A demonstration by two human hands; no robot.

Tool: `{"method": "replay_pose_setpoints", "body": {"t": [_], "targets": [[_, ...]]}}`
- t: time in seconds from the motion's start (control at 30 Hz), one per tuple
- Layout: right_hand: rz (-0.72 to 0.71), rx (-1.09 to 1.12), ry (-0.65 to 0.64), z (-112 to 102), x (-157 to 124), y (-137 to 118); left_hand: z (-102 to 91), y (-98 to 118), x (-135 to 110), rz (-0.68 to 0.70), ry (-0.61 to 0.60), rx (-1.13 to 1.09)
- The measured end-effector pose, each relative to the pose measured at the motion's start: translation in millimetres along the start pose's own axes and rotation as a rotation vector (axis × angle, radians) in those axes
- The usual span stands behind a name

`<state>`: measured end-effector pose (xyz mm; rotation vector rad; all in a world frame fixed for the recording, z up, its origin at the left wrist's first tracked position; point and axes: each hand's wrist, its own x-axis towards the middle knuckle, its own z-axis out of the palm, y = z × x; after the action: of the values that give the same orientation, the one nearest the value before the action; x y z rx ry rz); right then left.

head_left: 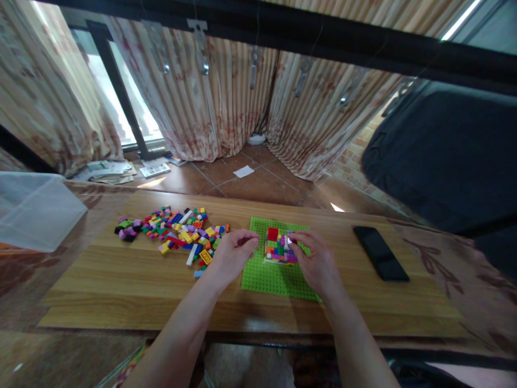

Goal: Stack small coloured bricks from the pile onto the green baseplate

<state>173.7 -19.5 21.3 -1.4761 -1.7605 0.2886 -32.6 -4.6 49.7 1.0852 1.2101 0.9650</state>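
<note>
A block build of many-coloured toy bricks (278,249) stands on the green baseplate (262,277), with a red brick (272,234) raised at its far left corner. My right hand (317,261) reaches over the build's right side. Its thumb and index finger pinch a small white brick (290,242) at the top of the build, partly hidden by the fingers. Just left of the build, my left hand (236,252) hovers over the baseplate's left edge, thumb and fingers pressed together. Whatever may be between them is hidden.
Loose toy bricks (186,236) lie in a spread pile on the wooden board (141,293), left of the baseplate. A black phone (380,253) rests at the right. At the far left stands a translucent plastic bin (36,210). A dark bar (283,32) crosses overhead.
</note>
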Motion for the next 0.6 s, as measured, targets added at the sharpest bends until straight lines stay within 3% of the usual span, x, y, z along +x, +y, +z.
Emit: {"method": "replay_pose_setpoints", "body": {"t": [0.6], "targets": [[0.064,-0.017,0.026,1.4,0.0,-2.4,-1.6,-5.0,2.6,0.036,-0.005,-0.005]]}}
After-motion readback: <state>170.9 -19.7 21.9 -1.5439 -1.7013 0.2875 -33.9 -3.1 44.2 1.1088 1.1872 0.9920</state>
